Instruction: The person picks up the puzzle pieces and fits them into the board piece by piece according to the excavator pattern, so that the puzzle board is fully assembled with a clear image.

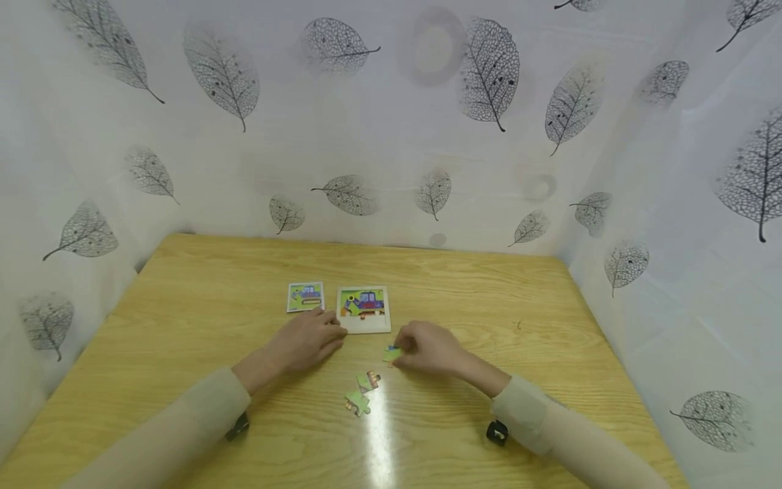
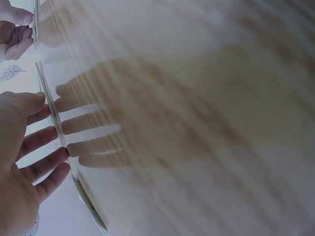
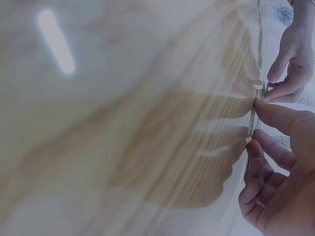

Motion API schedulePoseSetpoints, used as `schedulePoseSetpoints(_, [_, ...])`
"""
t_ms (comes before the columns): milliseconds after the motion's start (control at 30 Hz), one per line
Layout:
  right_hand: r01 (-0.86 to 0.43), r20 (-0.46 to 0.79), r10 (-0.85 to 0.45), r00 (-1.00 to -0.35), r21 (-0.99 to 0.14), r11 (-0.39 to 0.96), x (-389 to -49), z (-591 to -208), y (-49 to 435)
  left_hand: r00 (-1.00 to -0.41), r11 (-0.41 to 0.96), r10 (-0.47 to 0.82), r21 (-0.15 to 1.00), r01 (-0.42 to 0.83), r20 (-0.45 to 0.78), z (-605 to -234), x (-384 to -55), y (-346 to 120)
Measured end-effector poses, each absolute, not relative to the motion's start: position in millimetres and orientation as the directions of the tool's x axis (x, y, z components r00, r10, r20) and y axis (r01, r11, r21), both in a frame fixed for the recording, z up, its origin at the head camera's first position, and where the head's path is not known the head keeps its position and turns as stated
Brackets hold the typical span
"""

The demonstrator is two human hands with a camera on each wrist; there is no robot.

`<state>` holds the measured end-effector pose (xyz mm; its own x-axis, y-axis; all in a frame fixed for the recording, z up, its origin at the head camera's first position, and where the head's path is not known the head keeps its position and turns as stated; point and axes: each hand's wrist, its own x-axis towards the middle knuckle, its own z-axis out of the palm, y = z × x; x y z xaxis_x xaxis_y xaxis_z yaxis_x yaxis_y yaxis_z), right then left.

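Observation:
A small jigsaw tray [image 1: 373, 329] with a pale rim lies on the table, partly filled with pieces of a vehicle picture; pale bare board shows along its lower part. Beside its lower left corner my left hand [image 1: 308, 339] rests low, fingers nearly straight and fingertips at the rim. In the left wrist view the fingers [image 2: 43, 153] are spread along the thin edge. Just right of the tray, my right hand [image 1: 430, 348] pinches a green puzzle piece [image 1: 391, 354] between thumb and fingers, close over the tabletop. The hand covers part of that piece.
Left of the tray lies a picture card [image 1: 297, 305] with a similar vehicle. Two loose puzzle pieces, one green and brown [image 1: 366, 382] and one mostly green [image 1: 357, 402], lie nearer me on the wooden table [image 1: 489, 292]. A leaf-patterned curtain [image 1: 391, 136] surrounds the back and sides.

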<state>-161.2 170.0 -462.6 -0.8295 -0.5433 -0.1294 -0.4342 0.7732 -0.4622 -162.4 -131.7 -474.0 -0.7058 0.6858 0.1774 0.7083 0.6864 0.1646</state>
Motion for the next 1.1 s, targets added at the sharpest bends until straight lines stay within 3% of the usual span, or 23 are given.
schedulePoseSetpoints(167, [-0.419, -0.14, -0.539, -0.831, -0.481, 0.77, -160.3, -460.0, 177.8, -0.71, 0.69, 0.683, 0.166, 0.705, 0.174, -474.0, -162.0, -131.2])
schedulePoseSetpoints(600, [-0.537, -0.154, -0.714, -0.683, -0.557, 0.634, -167.7, -453.8, 176.8, -0.699, 0.683, 0.691, 0.148, 0.715, 0.186, -474.5, -162.3, -131.4])
schedulePoseSetpoints(867, [-0.532, -0.176, -0.687, -0.705, -0.509, 0.677, -165.5, -453.8, 180.5, -0.702, 0.686, 0.69, 0.15, 0.712, 0.176, -474.6, -163.2, -130.6])
schedulePoseSetpoints(1100, [-0.469, -0.162, -0.606, -0.779, -0.49, 0.735, -161.0, -457.6, 183.0, -0.706, 0.69, 0.687, 0.151, 0.708, 0.169, -473.4, -162.7, -130.2])
